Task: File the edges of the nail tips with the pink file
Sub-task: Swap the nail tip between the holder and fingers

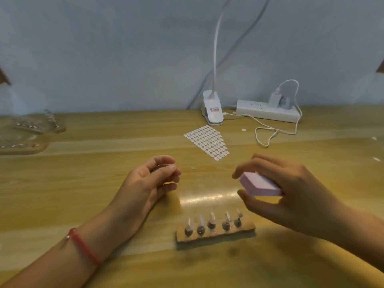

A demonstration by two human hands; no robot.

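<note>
My right hand [291, 188] grips a pink block file [258, 183] between thumb and fingers, held above the table to the right of centre. Below it, near the front, a wooden holder strip [245, 229] carries several clear nail tips [212, 218] standing upright on small dark mounts. My left hand [151, 179] rests on the table to the left of the holder, its fingers loosely curled and holding nothing. A red string bracelet sits on the left wrist.
A sheet of small white oval stickers [207, 140] lies behind the hands. At the back stand a white clip lamp [213, 110] and a power strip [268, 111] with a looping white cable. More wooden holders [27, 138] sit at the far left.
</note>
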